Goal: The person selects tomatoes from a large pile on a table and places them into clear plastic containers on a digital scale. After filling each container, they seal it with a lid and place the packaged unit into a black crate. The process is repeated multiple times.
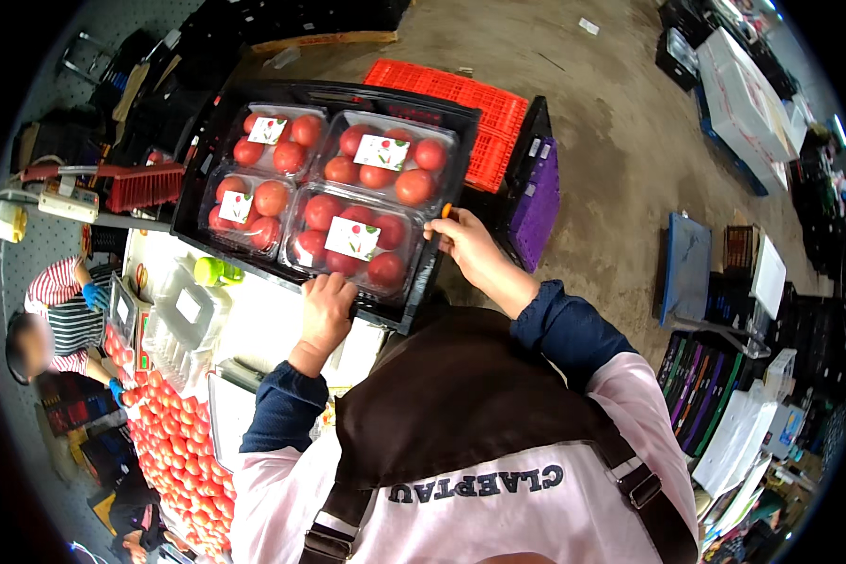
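A black crate [214, 141] sits tilted in front of me with several clear clamshell packs of red tomatoes [348, 240] inside, each with a white label. My left hand [325, 310] grips the crate's near edge under the closest pack. My right hand [468, 246] holds the crate's right rim, and a small orange object [446, 211] shows at its fingertips.
An orange crate [461, 94] and a purple crate [538, 197] lie beyond on the concrete floor. At left are empty clear packs [186, 315], a table of loose tomatoes [174, 442], a red brush [146, 183], and another person with blue gloves [95, 296].
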Demonstrator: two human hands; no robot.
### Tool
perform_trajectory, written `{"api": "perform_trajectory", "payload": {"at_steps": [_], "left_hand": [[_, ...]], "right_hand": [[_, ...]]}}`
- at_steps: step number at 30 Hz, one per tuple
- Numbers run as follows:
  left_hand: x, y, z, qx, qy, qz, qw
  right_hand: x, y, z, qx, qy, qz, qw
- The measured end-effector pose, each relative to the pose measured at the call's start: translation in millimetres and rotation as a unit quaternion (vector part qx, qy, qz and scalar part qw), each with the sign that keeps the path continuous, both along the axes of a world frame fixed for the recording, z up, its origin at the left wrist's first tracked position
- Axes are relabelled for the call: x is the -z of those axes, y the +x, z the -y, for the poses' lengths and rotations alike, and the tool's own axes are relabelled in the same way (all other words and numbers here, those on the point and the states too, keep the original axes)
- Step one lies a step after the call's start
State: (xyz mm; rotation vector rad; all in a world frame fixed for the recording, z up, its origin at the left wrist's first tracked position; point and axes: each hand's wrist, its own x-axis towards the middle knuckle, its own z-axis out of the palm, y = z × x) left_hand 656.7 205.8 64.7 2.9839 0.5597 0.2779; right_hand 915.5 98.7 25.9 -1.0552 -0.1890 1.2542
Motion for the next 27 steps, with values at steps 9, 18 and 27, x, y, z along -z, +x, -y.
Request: {"api": "perform_trajectory", "payload": {"at_steps": [9,18,27], "left_hand": [[1,-4,-10,0.031,-0.015,0.022,0.999],[-50,23,-29,0.030,-0.053,0.095,0.994],[-46,94,44,0.186,-0.185,0.200,0.944]], "right_hand": [[10,-12,-36,0.100,-0.101,-0.083,0.986],[-51,43,-60,0.041,-0.040,-0.020,0.998],[-71,148,17,0.025,-0.130,0.092,0.987]]}}
